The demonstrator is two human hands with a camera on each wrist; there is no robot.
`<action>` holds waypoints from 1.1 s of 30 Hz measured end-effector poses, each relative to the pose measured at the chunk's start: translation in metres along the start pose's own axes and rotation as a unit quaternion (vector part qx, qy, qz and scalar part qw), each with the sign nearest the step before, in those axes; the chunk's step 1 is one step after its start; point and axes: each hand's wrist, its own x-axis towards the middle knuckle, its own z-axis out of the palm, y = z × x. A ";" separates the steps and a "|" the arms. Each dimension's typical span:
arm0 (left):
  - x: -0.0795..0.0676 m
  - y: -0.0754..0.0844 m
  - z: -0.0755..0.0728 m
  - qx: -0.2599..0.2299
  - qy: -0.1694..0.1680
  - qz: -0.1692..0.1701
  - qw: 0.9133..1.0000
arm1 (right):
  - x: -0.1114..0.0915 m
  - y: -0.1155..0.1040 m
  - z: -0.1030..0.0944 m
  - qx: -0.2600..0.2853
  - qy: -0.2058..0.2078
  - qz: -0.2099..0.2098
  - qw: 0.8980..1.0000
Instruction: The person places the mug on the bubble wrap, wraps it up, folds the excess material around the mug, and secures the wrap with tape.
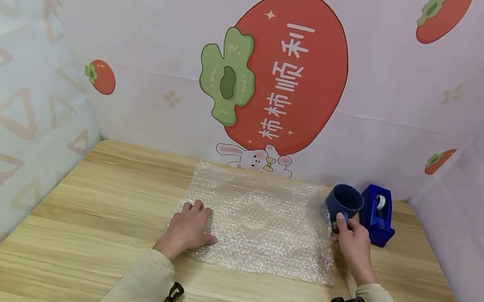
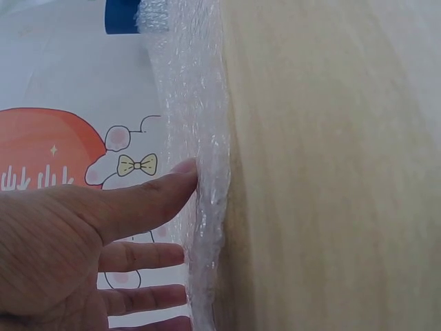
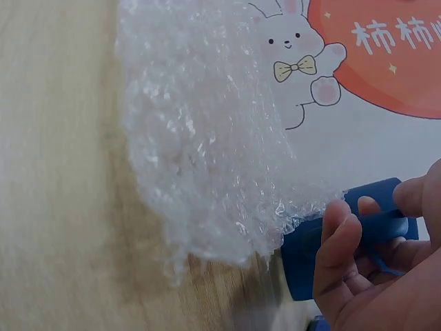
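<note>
Nearest me, bare table (image 1: 211, 295) in front of both hands. I have the left hand (image 1: 189, 229) resting on the bubble wrap (image 1: 253, 231), fingers apart, gripping nothing; probably there to steady such a light sheet. Right hand (image 1: 354, 243): thumb and fingers clamped on the handle of the blue mug (image 1: 345, 200), whose body is just beyond that grip; handle faces me, likely the easiest hold. Wrap spreads left of this grip, its right edge against the mug; can't tell if the mug's base meets the table. Tape dispenser (image 1: 370, 214) right of the grip, seemingly parked within reach. Printed wall (image 1: 169, 41) behind everything.
</note>
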 end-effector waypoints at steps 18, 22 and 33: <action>0.000 0.000 0.000 -0.005 0.004 0.000 1.000 | 0.003 -0.003 -0.006 0.264 -0.097 0.096 0.955; 0.000 -0.001 0.000 -0.005 0.003 -0.001 1.000 | 0.003 -0.003 -0.008 0.294 -0.105 0.108 0.944; 0.000 -0.001 0.002 -0.007 0.004 -0.004 1.000 | 0.002 -0.005 -0.009 0.267 -0.108 0.100 0.952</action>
